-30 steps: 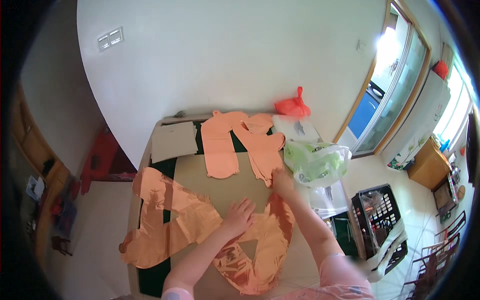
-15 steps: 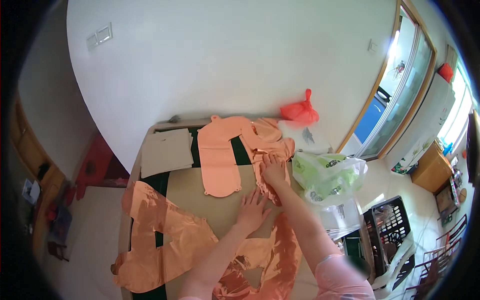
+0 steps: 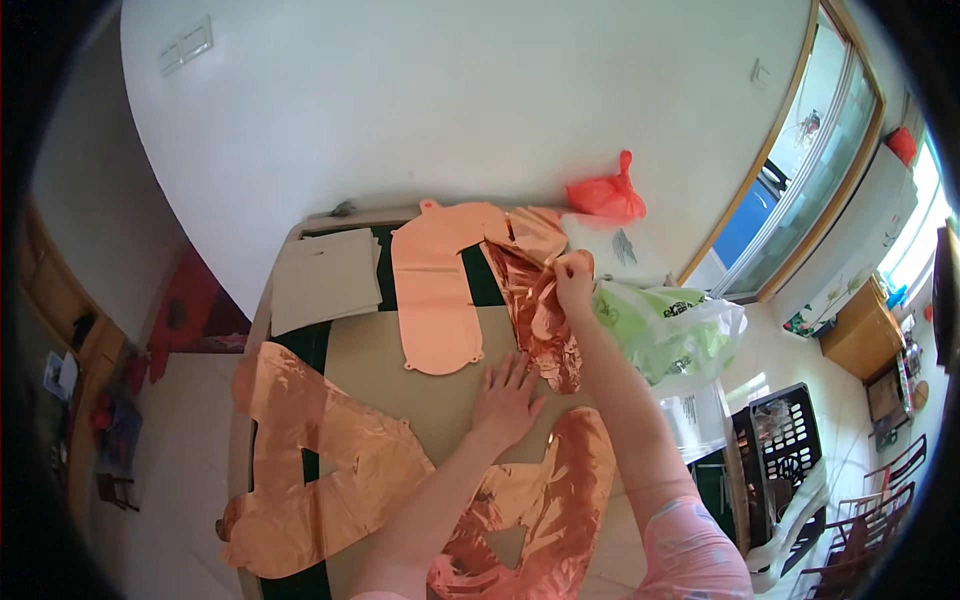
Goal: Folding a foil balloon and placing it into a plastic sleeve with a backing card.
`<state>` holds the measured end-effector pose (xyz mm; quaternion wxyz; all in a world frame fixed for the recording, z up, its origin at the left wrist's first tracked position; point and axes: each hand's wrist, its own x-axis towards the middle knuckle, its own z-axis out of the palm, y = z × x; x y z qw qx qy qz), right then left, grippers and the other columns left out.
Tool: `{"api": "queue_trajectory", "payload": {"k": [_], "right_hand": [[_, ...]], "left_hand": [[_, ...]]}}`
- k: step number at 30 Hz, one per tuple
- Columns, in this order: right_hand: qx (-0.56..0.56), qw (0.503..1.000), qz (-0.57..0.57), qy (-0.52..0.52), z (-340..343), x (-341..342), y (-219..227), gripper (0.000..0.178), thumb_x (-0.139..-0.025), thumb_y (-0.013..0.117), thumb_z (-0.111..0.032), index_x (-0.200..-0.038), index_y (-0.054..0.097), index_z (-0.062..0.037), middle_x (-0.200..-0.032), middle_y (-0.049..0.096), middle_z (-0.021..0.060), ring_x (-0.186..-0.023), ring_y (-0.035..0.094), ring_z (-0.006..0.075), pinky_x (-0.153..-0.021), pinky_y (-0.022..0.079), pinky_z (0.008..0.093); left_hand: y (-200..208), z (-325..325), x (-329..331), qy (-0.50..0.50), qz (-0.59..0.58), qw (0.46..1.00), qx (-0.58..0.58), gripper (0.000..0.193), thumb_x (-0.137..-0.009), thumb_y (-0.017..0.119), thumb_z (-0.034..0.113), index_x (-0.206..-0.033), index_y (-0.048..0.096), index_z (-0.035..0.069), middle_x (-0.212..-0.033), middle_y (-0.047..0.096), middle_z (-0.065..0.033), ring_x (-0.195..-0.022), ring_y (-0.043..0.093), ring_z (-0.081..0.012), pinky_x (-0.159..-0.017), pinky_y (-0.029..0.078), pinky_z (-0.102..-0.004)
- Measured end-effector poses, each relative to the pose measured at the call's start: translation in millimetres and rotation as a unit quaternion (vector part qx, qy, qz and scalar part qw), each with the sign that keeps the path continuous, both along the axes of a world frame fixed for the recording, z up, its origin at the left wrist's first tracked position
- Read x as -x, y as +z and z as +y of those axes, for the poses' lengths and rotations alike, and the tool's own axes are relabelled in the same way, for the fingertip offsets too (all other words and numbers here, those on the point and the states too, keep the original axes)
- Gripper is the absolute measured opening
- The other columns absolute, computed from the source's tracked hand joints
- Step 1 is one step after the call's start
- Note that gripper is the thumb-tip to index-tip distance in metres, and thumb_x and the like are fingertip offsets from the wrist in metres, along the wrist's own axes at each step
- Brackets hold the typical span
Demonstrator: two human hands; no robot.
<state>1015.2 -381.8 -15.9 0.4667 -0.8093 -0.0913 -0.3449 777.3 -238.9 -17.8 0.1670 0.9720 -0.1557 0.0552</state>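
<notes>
A flat rose-gold foil balloon with looped tabs lies at the far middle of the table, its right part crumpled and partly turned over. My right hand pinches the upper right edge of that crumpled part. My left hand, fingers stretched out, rests beside its lower end, on the brown board. To the left, a second flat foil balloon with cut-out openings is spread out. A third shiny, wrinkled one lies near me, partly behind my left forearm.
Beige cardboard sheets are stacked at the far left of the table. A red plastic bag sits by the wall. Right of my hand lie a green-and-white plastic bag and clear packaging. A black crate stands beyond the right edge.
My right hand has moved up and right and now pinches the foil edge instead of lying on it. More of the crumpled shiny side shows. My left hand stays nearly in place.
</notes>
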Motion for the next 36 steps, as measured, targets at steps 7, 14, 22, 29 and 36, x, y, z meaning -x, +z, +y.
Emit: {"api": "queue_trajectory", "payload": {"k": [7, 14, 22, 29, 36], "right_hand": [[-0.125, 0.987, 0.01, -0.104, -14, -35, 75, 0.037, -0.088, 0.064, -0.033, -0.082, 0.065, 0.0034, -0.072, 0.065, 0.019, -0.068, 0.061, 0.0341, -0.065, 0.046, 0.0411], [-0.171, 0.978, 0.038, -0.113, -57, -90, 98, 0.032, -0.091, 0.064, -0.029, -0.086, 0.067, 0.0018, -0.079, 0.066, 0.0082, -0.071, 0.059, 0.0154, -0.063, 0.048, 0.0333], [-0.417, 0.908, 0.031, -0.029, -22, -69, 182, 0.026, -0.096, 0.053, -0.023, -0.101, 0.055, 0.0025, -0.094, 0.062, 0.0146, -0.082, 0.058, 0.0217, -0.071, 0.05, 0.0364], [-0.397, 0.909, -0.037, -0.124, -68, -89, 189, 0.034, -0.097, 0.052, -0.029, -0.101, 0.054, 0.0048, -0.099, 0.061, 0.0178, -0.087, 0.059, 0.0258, -0.078, 0.049, 0.0374], [-0.444, 0.883, -0.124, -0.082, -108, -79, 217, 0.03, -0.097, 0.053, -0.025, -0.101, 0.053, 0.0042, -0.097, 0.059, 0.0146, -0.082, 0.059, 0.0214, -0.074, 0.05, 0.0345]], "left_hand": [[2, 9, 2, 0.011, 0.02, 0.999, -0.031, 0.056, -0.098, 0.037, 0.044, -0.145, 0.036, 0.013, -0.154, 0.028, -0.008, -0.144, 0.021, -0.0266, -0.117, 0.015, -0.0488], [-1, -4, -2, -0.007, 0.004, 1.0, 0.0, 0.055, -0.098, 0.039, 0.043, -0.144, 0.037, 0.014, -0.154, 0.029, -0.0078, -0.143, 0.022, -0.0274, -0.117, 0.016, -0.0497], [-3, 16, 3, 0.019, -0.013, 1.0, -0.014, 0.054, -0.096, 0.043, 0.041, -0.143, 0.038, 0.014, -0.151, 0.033, -0.0093, -0.142, 0.025, -0.0286, -0.115, 0.019, -0.0511], [-6, 4, 1, 0.006, -0.033, 0.999, -0.002, 0.054, -0.096, 0.045, 0.04, -0.142, 0.039, 0.013, -0.148, 0.037, -0.01, -0.141, 0.027, -0.0291, -0.114, 0.021, -0.0521], [-9, 3, -3, 0.004, -0.037, 0.999, 0.0, 0.055, -0.095, 0.046, 0.041, -0.142, 0.038, 0.012, -0.149, 0.035, -0.0107, -0.141, 0.027, -0.0296, -0.114, 0.021, -0.0526]]}}
